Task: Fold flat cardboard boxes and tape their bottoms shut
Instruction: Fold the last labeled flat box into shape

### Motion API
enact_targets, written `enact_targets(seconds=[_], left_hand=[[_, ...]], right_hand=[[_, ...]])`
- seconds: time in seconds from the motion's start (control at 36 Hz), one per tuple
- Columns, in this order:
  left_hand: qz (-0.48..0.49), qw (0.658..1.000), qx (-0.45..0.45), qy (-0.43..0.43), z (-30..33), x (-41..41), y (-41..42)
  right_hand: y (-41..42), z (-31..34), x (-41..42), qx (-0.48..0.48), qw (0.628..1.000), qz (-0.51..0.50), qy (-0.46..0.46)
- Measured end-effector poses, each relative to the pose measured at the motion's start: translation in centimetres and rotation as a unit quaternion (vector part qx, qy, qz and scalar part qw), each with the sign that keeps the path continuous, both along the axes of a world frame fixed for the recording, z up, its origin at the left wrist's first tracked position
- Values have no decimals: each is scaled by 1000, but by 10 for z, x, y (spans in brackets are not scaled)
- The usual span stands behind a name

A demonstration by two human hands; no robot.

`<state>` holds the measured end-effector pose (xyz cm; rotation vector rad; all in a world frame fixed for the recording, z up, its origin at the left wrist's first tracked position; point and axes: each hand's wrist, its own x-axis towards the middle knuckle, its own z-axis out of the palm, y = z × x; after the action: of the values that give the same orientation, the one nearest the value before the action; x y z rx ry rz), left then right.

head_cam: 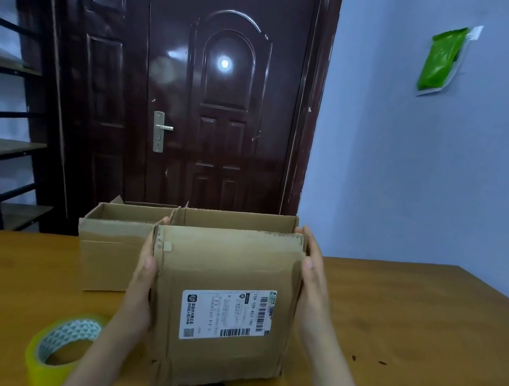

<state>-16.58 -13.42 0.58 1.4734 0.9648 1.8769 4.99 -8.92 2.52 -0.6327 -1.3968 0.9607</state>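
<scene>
Head view: a white shipping label (pixel 228 314) on the cardboard box (pixel 226 271) reads "159-159-A03-190", the rest too small to read. The left hand (pixel 140 278) and right hand (pixel 313 280) press flat-palmed on its corrugated sides — grasping it between them above the wooden table (pixel 422 320). A yellowish tape roll (pixel 58 346) lies just left of the left wrist; another open box (pixel 110 240) stands beyond the left hand — bare tabletop lies right of the right hand.
</scene>
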Motion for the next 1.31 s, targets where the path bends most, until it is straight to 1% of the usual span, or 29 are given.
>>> enact_targets(seconds=[0.06, 0.19, 0.58, 0.86, 1.0, 1.08, 1.31], left_hand=[[-7, 1000, -8, 17, 2, 2, -3], [-35, 999, -25, 20, 5, -4, -1], [-36, 999, -33, -25, 7, 5, -25], [-49, 998, -37, -30, 3, 1, -54], [-46, 998, -35, -26, 6, -3, -62], [-31, 999, -18, -13, 17, -5, -59], [-25, 1000, 11, 5, 48, -4, -30]], right_hand=[[0, -2, 0, 0, 1000, 10, -7], [-1, -5, 2, 12, 1000, 10, -7], [-17, -11, -2, 29, 999, -27, -22], [-38, -13, -8, 21, 998, -39, -43], [-45, -11, -10, 29, 998, -40, -29], [-44, -4, -10, 36, 999, -30, -15], [-28, 25, -10, 51, 998, -22, 11]])
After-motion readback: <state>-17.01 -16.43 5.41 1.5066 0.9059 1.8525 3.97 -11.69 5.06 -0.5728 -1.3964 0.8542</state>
